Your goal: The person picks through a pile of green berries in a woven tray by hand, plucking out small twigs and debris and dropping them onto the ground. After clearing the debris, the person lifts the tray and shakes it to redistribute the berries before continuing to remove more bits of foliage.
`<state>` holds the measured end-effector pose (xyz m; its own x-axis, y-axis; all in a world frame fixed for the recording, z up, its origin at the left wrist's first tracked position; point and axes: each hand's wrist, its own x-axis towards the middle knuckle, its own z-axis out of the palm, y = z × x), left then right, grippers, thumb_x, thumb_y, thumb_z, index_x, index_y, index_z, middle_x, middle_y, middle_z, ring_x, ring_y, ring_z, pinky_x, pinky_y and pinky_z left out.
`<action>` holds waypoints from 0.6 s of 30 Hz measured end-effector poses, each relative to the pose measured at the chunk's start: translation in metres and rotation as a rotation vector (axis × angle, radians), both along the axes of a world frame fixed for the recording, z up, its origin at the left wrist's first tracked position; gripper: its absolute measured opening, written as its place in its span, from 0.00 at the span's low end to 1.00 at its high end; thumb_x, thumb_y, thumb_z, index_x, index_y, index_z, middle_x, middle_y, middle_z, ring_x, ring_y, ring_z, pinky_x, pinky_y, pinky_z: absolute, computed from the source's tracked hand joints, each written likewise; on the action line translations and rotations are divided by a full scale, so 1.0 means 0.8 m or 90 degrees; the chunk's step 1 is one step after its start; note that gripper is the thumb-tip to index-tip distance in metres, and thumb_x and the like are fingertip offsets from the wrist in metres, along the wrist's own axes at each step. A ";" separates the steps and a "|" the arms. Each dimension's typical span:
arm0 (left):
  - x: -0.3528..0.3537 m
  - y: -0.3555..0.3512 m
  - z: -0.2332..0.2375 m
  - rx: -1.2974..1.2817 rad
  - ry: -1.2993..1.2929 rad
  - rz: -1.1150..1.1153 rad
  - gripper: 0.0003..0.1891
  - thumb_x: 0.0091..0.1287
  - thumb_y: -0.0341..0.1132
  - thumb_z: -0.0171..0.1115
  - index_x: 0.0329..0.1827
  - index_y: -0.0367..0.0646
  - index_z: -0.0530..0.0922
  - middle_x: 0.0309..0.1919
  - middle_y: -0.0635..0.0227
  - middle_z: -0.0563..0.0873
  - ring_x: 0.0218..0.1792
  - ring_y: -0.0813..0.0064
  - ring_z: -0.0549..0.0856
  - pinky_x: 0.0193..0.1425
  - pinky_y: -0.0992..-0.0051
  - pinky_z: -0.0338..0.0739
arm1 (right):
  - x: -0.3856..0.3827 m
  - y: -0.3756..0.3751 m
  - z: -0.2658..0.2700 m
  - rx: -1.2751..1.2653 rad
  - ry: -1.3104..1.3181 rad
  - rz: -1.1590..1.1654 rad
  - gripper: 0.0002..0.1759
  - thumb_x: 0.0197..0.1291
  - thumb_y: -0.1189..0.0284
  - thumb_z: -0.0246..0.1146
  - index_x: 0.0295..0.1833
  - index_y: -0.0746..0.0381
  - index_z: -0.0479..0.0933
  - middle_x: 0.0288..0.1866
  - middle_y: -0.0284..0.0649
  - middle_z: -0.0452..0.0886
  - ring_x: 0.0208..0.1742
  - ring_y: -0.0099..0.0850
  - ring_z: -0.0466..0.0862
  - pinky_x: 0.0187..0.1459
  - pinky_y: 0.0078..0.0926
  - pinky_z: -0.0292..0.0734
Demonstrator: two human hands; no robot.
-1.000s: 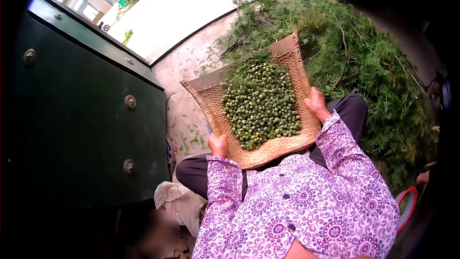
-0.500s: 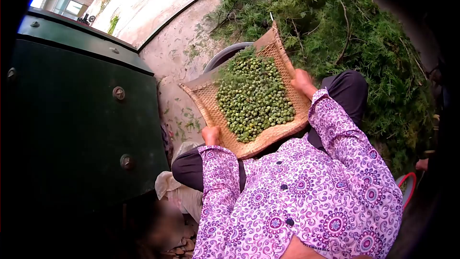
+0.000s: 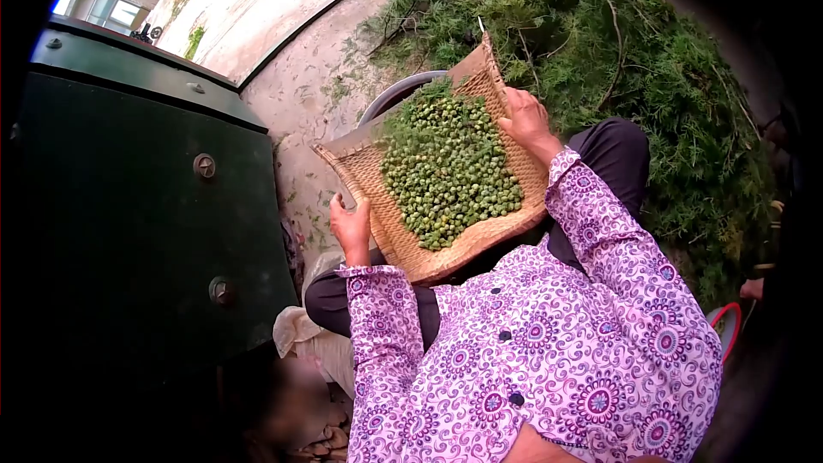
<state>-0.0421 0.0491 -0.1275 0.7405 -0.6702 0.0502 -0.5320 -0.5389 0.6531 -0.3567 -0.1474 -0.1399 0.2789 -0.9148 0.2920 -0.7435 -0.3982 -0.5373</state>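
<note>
A woven winnowing basket (image 3: 471, 238) rests across my lap, its far end tilted over a metal basin (image 3: 390, 99). Small green seed cones (image 3: 450, 171) fill its middle, mixed with bits of green leaf toward the far end. My left hand (image 3: 350, 227) is at the basket's left rim, with its thumb and fingers apart. On the right rim, my right hand (image 3: 527, 124) has its thumb on the inner side and its fingers over the edge. The basket hides most of the basin.
A large heap of cut evergreen branches (image 3: 583, 43) lies at the far right. A dark green metal panel with studs (image 3: 146, 206) stands on the left. Beside my left knee is a pale sack (image 3: 321, 347). At the right edge are a red-rimmed container (image 3: 729, 330) and another person's hand (image 3: 752, 289).
Both hands have moved farther forward along the basket's side rims. My left hand has loosened, and its fingers have spread. The basket and cones stay in nearly the same place.
</note>
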 end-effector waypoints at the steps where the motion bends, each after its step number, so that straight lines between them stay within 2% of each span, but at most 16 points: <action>1: -0.003 -0.002 0.034 -0.075 0.057 -0.039 0.26 0.50 0.39 0.66 0.50 0.32 0.73 0.47 0.50 0.78 0.46 0.59 0.79 0.50 0.68 0.72 | 0.011 0.003 0.005 0.059 0.017 0.058 0.19 0.42 0.73 0.62 0.43 0.66 0.69 0.36 0.51 0.75 0.42 0.46 0.77 0.43 0.41 0.72; 2: -0.012 -0.003 0.077 -0.060 0.022 -0.082 0.25 0.50 0.38 0.65 0.49 0.32 0.73 0.46 0.51 0.79 0.46 0.59 0.78 0.50 0.68 0.72 | 0.019 0.003 0.009 0.116 0.033 0.116 0.17 0.41 0.74 0.61 0.41 0.66 0.69 0.33 0.50 0.74 0.39 0.45 0.76 0.42 0.41 0.71; 3: -0.016 -0.005 0.109 -0.047 -0.011 -0.125 0.24 0.51 0.36 0.65 0.49 0.33 0.74 0.46 0.52 0.79 0.47 0.59 0.78 0.50 0.68 0.72 | 0.028 0.005 -0.009 0.085 0.013 0.193 0.14 0.41 0.76 0.60 0.37 0.66 0.68 0.30 0.50 0.72 0.35 0.44 0.76 0.38 0.41 0.71; 4: -0.011 -0.006 0.120 -0.097 -0.121 -0.196 0.21 0.53 0.34 0.64 0.49 0.34 0.74 0.44 0.54 0.79 0.44 0.59 0.78 0.48 0.67 0.72 | 0.038 0.006 -0.017 0.215 0.112 0.201 0.13 0.43 0.75 0.61 0.36 0.67 0.69 0.30 0.51 0.74 0.36 0.44 0.77 0.38 0.42 0.71; 6: -0.004 -0.009 0.136 -0.101 -0.222 -0.241 0.21 0.54 0.34 0.64 0.51 0.36 0.75 0.46 0.58 0.80 0.43 0.65 0.81 0.40 0.72 0.76 | 0.050 0.016 -0.036 0.257 0.149 0.156 0.12 0.44 0.74 0.63 0.35 0.68 0.72 0.32 0.51 0.77 0.38 0.47 0.79 0.41 0.43 0.74; 10: -0.006 -0.022 0.119 -0.074 -0.119 -0.187 0.19 0.54 0.33 0.64 0.49 0.36 0.76 0.43 0.58 0.81 0.39 0.66 0.82 0.38 0.71 0.76 | 0.055 0.017 -0.054 0.371 0.191 0.062 0.16 0.45 0.70 0.67 0.39 0.67 0.75 0.35 0.51 0.79 0.40 0.47 0.80 0.44 0.41 0.75; 12: -0.017 -0.026 0.117 -0.042 -0.150 -0.280 0.17 0.53 0.32 0.63 0.44 0.34 0.75 0.39 0.53 0.80 0.40 0.56 0.79 0.45 0.65 0.73 | 0.061 0.014 -0.064 0.382 0.222 0.023 0.17 0.45 0.68 0.68 0.40 0.65 0.76 0.38 0.52 0.80 0.42 0.48 0.80 0.45 0.42 0.76; 14: -0.024 -0.038 0.120 -0.068 -0.156 -0.304 0.16 0.53 0.32 0.62 0.44 0.35 0.75 0.39 0.53 0.80 0.38 0.55 0.79 0.44 0.65 0.74 | 0.062 0.013 -0.077 0.363 0.227 0.004 0.15 0.45 0.69 0.68 0.37 0.66 0.77 0.39 0.53 0.80 0.42 0.48 0.80 0.44 0.41 0.76; 16: -0.030 -0.047 0.130 -0.024 -0.094 -0.308 0.16 0.53 0.33 0.63 0.44 0.36 0.76 0.39 0.53 0.80 0.39 0.55 0.80 0.43 0.65 0.74 | 0.061 0.011 -0.075 0.408 0.178 -0.026 0.14 0.43 0.69 0.69 0.36 0.65 0.77 0.38 0.52 0.80 0.42 0.46 0.81 0.44 0.41 0.76; 18: -0.029 -0.054 0.121 -0.055 -0.135 -0.319 0.16 0.53 0.34 0.63 0.44 0.36 0.76 0.39 0.53 0.80 0.40 0.55 0.80 0.44 0.64 0.75 | 0.056 0.012 -0.078 0.411 0.152 -0.040 0.12 0.42 0.70 0.69 0.34 0.63 0.78 0.36 0.50 0.80 0.40 0.44 0.81 0.44 0.39 0.76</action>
<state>-0.0652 0.0059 -0.0306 0.2994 -0.9250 0.2339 -0.8343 -0.1349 0.5346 -0.3115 -0.1380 -0.2024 0.2080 -0.9014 -0.3796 -0.8823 -0.0054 -0.4707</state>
